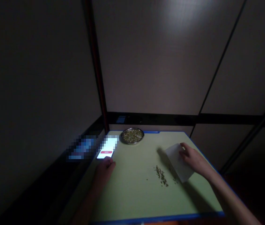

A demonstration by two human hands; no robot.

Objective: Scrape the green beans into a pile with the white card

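Observation:
My right hand pinches a white sheet of paper, held tilted over the right part of the green table top. Just left of the paper's lower edge lies a scattered strip of small greenish-brown seeds or beans, with a few stray ones around it. My left hand rests at the table's left side with its fingers curled in, close to the near end of a lit phone. Nothing shows between those fingers. Farther back stands a round metal dish holding many more of the small pieces.
Blue edging runs along the table's near side. A pale panelled wall with a dark shiny band rises behind the table, and a dark wall closes off the left. The light is dim.

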